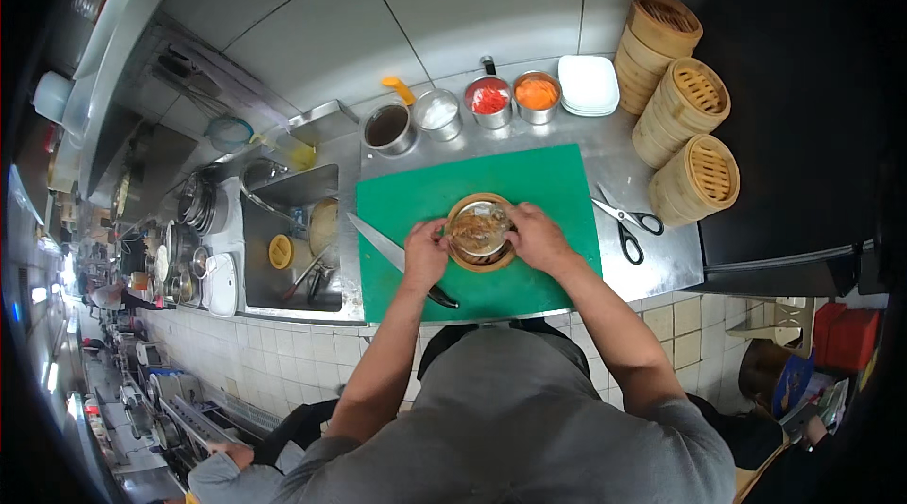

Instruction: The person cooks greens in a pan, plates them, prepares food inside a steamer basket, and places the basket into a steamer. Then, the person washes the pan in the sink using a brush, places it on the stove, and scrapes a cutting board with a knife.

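Note:
In front of me a round bamboo steamer basket [509, 257] rests on the green cutting board [538, 174], with a shiny metal dish [476, 255] inside its rim. Over the dish lies a clear plastic bag of brown food [480, 226], its exact contents hard to tell. My left hand [426, 251] pinches the bag's left edge at the basket rim. On the opposite side, my right hand [538, 236] grips the bag's right edge between thumb and fingers. A kitchen knife [382, 246] lies slanted on the board, its middle passing beneath my left hand.
Scissors [623, 217] lie on the steel counter near stacked bamboo steamers [698, 171]. Along the wall stand metal pots of dark liquid [388, 127], red shreds [489, 99] and orange slices [536, 92], beside white plates [588, 82]. Left is a sink [283, 284]. Another person's hand [237, 454] shows behind, lower left.

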Available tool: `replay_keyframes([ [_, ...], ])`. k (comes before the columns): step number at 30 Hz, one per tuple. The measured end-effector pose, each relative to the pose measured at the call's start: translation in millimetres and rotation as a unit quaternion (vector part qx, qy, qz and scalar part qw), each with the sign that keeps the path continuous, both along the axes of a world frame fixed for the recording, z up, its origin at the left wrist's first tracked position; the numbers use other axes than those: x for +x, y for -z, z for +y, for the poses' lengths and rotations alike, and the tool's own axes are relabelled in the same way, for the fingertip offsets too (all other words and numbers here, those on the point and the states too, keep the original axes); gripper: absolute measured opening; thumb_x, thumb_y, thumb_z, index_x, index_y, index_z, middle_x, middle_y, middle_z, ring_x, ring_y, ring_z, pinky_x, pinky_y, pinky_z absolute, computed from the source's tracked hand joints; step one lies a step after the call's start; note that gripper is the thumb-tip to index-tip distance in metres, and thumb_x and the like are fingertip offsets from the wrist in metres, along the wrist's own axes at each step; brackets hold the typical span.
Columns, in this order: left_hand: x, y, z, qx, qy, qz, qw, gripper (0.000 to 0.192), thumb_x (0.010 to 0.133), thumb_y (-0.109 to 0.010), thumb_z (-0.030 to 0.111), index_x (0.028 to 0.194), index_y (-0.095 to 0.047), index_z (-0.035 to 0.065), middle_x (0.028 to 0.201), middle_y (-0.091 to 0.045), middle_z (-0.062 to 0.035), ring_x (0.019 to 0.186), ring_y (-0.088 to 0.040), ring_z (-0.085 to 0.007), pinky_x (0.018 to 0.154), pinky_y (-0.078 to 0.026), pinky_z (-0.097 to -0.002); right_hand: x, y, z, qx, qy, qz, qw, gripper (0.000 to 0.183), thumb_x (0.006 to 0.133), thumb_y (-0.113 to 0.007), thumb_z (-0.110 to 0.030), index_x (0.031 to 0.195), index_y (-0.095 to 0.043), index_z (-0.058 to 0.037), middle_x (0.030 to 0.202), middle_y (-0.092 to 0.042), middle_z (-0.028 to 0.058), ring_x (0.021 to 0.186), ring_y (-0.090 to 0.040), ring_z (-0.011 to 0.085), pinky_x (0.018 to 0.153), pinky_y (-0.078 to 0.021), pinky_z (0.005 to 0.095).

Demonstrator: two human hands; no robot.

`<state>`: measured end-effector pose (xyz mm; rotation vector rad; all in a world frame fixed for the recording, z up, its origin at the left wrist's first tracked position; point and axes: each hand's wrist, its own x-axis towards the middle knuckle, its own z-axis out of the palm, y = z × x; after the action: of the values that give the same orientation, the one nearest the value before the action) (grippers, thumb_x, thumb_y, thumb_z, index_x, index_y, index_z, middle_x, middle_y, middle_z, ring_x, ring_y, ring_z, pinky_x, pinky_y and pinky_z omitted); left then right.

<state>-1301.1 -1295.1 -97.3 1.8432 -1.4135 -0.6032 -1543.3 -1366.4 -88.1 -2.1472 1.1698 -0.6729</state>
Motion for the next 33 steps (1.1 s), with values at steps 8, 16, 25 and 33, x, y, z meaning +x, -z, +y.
replay_keyframes([
  [8, -8, 7, -1, 0.066, -0.029, 0.014, 0.997, 0.013, 0.089, -0.07, 0.01, 0.096, -0.07, -0.0008, 0.079, -0.071, -0.013, 0.071, -0.068, -0.0218, 0.068, -0.054, -0.0342, 24, 13, -10, 0.025, -0.016, 0.017, 0.999, 0.006, 0.087, -0.061, -0.007, 0.085, -0.064, -0.0022, 0.096, -0.063, 0.0165, 0.098, -0.062, 0.0363, 0.083, -0.0521, 0.0463],
  [16, -7, -18, -12, 0.004, -0.012, -0.015, 1.0, 0.009, 0.091, -0.067, 0.007, 0.094, -0.069, -0.0014, 0.08, -0.07, -0.01, 0.069, -0.065, -0.0151, 0.065, -0.052, -0.0298, 43, -26, -3, -0.041, 0.04, -0.134, 0.989, 0.006, 0.084, -0.065, -0.002, 0.09, -0.064, -0.0038, 0.09, -0.062, 0.0151, 0.091, -0.061, 0.0374, 0.079, -0.0515, 0.0459],
  [25, 22, -26, 5, 0.033, 0.036, 0.204, 0.978, 0.017, 0.095, -0.066, 0.011, 0.11, -0.069, 0.0023, 0.1, -0.071, -0.0045, 0.082, -0.063, -0.009, 0.065, -0.052, -0.026, 85, -4, 12, -0.064, 0.025, -0.027, 0.997, 0.024, 0.082, -0.066, -0.003, 0.105, -0.067, -0.0017, 0.096, -0.064, 0.0203, 0.097, -0.064, 0.041, 0.084, -0.0524, 0.048],
  [33, 167, 14, 99, 0.117, -0.05, 0.204, 0.971, 0.031, 0.098, -0.064, 0.018, 0.127, -0.062, 0.0081, 0.105, -0.069, -0.0053, 0.083, -0.062, -0.0103, 0.064, -0.05, -0.0247, -29, -24, 63, 0.118, 0.302, -0.402, 0.856, 0.028, 0.093, -0.056, -0.006, 0.122, -0.06, -0.0047, 0.106, -0.067, 0.0044, 0.089, -0.065, 0.0132, 0.068, -0.0577, 0.0284],
])
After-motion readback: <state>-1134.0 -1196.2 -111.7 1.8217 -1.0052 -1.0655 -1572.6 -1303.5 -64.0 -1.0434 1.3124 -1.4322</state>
